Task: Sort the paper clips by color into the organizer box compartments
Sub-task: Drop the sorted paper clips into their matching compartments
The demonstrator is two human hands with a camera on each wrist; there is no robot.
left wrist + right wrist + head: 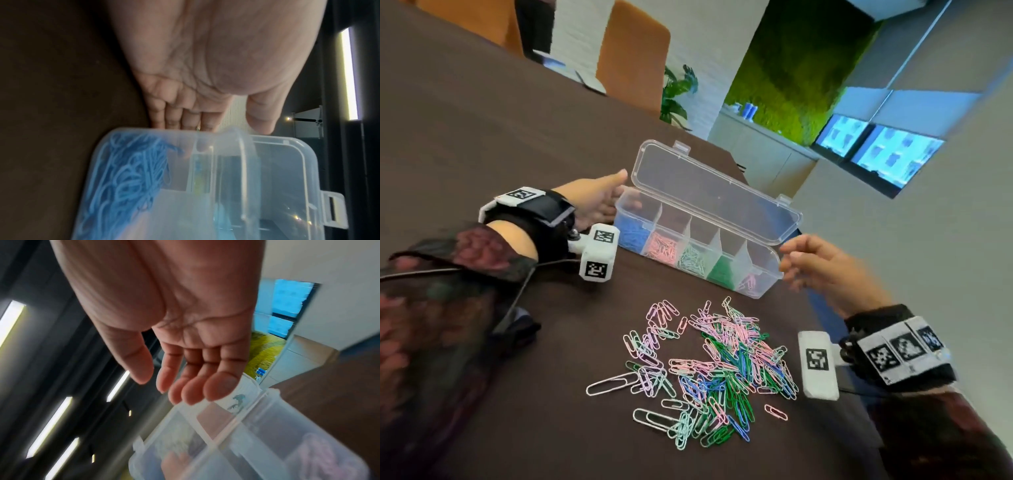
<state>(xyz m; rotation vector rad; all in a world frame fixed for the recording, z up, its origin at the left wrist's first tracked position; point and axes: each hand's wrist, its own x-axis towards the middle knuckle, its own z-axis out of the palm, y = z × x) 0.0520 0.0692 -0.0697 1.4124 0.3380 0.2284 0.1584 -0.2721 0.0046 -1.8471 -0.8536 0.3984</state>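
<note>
The clear organizer box (774, 251) stands on the table with its lid (715, 195) open. Its compartments hold blue clips (631, 234), pink clips (662, 248), pale green clips (691, 262), dark green clips (722, 272) and a few lilac clips (748, 282). My left hand (599, 202) lies against the box's left end with straight fingers, thumb up by the lid corner. In the left wrist view the left hand's fingers (185, 116) reach behind the box wall (205, 211) beside the blue clips (127, 175). My right hand (815, 263) hovers at the right end, loosely curled and empty (185, 369).
A mixed pile of paper clips (715, 366) lies on the dark brown table (517, 137) in front of the box, with two large white clips (613, 382) at its left. The table edge runs close on the right. Orange chairs (633, 58) stand beyond the far side.
</note>
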